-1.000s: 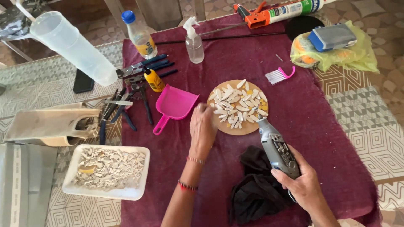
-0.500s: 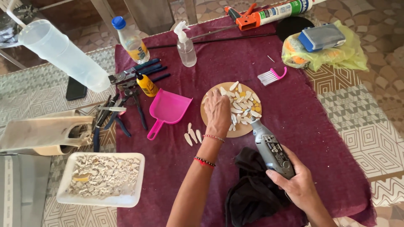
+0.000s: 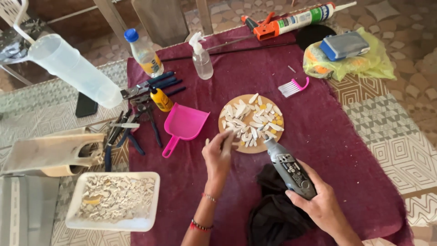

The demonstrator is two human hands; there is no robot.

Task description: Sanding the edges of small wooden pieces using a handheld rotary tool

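My left hand [image 3: 217, 157] rests on the maroon cloth [image 3: 318, 136] just in front of a round wooden board [image 3: 261, 148], with its fingertips pinched on a small pale piece [image 3: 227, 139]. Several similar pale pieces [image 3: 250, 118] cover the board. To the right, my right hand [image 3: 321, 207] grips a grey rotary tool [image 3: 290, 171], and the tool's tip points at the board's near edge. A crumpled black cloth [image 3: 273, 216] lies under my right wrist.
A pink dustpan [image 3: 184, 125] lies left of the board. A white tray of pale shards [image 3: 114, 200] stands front left, beyond pliers [image 3: 136, 91], a small yellow bottle [image 3: 160, 99] and a clear jug [image 3: 73, 68]. Spray bottle [image 3: 201, 57], caulk gun [image 3: 291, 20], pink comb [image 3: 293, 87] and yellow bag [image 3: 355, 66] line the back.
My left hand reached onto the board half a second ago and has drawn back to the cloth in front of it with a pale piece. The right hand keeps hold of the rotary tool.
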